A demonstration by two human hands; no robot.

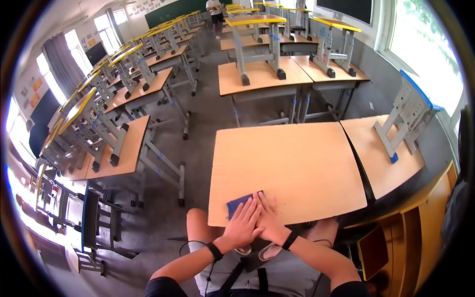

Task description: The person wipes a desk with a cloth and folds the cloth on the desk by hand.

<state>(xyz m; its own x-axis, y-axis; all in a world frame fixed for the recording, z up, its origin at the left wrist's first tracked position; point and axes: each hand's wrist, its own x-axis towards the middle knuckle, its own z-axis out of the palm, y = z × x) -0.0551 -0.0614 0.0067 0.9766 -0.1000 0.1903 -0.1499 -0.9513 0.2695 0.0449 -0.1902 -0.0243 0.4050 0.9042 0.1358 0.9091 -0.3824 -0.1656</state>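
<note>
A folded dark blue cloth (236, 203) lies on the near left part of a light wood desktop (282, 158). My left hand (243, 222) is laid flat on the cloth, fingers stretched forward and its thumb reaching across toward the other hand. Beside it and partly overlapped, my right hand (271, 220) also lies flat, with its fingertips at the cloth's right edge. Both hands hide part of the cloth. Black bands circle both wrists.
To the right, a blue-edged stool (413, 111) rests upside down on the adjoining desk (358, 131). Yellow-edged stools (255, 20) stand on desks ahead and left. A wooden cabinet (413, 232) is at lower right. Another person (215, 11) stands far ahead in the aisle.
</note>
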